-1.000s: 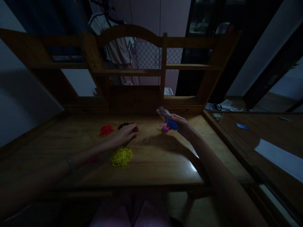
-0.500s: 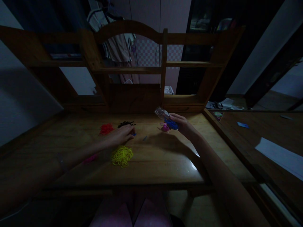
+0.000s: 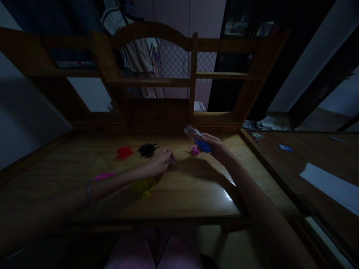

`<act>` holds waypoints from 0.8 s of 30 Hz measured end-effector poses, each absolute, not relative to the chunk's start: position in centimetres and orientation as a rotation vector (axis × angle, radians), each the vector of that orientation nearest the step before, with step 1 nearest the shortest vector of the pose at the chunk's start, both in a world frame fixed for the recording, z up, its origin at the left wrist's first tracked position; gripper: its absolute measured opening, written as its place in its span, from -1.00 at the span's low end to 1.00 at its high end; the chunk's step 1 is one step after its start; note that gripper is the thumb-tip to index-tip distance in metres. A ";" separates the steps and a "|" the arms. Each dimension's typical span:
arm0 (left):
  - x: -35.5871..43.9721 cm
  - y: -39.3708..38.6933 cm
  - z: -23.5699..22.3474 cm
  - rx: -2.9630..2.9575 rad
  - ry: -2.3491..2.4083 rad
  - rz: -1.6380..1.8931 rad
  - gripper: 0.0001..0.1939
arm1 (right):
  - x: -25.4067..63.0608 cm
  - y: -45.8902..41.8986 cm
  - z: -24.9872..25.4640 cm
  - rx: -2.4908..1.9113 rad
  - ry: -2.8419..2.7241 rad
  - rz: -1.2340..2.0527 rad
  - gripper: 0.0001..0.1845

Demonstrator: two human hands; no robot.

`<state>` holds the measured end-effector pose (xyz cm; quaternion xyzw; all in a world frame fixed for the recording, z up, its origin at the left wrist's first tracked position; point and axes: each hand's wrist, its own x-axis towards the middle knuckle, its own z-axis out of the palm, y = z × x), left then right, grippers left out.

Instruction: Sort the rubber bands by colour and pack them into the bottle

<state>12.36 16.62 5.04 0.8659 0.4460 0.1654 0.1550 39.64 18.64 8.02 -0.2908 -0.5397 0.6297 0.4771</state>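
Observation:
My right hand (image 3: 214, 142) is wrapped round a clear plastic bottle (image 3: 191, 131), tilted above the tabletop. Small blue pieces (image 3: 203, 145) lie gathered at its lower end. A pink round object (image 3: 195, 150) sits on the table just beneath. My left hand (image 3: 162, 162) is low over the table with its fingers pinched on a small blue piece (image 3: 175, 159). Behind that hand is a pile of black pieces (image 3: 147, 150), and left of it a red pile (image 3: 125, 152). My left forearm partly covers a yellow pile (image 3: 146, 188) and a pink pile (image 3: 104, 175).
A wooden shelf unit (image 3: 157, 83) rises along the back of the wooden desk (image 3: 196, 198). At the right, a second wooden surface holds white paper (image 3: 331, 186) and a small blue card (image 3: 285, 148). Clothes (image 3: 137, 56) hang behind the shelves.
My left hand has moved right, to where a small blue piece lay on the table. The black pile is now uncovered, and my forearm shades the yellow pile. My right hand stays nearly still.

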 end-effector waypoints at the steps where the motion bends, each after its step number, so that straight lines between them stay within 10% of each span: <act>1: 12.8 16.3 4.8 2.488 1.277 0.469 -0.90 | 39.7 18.7 8.0 -0.718 -1.317 1.534 -0.65; 13: 12.8 14.4 3.1 2.506 1.177 0.566 -0.74 | 39.7 18.7 8.0 -0.685 -1.334 1.547 -0.66; 24: 12.3 17.5 14.0 2.246 1.238 0.807 -0.90 | 39.3 18.6 7.3 -0.783 -1.550 1.546 -0.60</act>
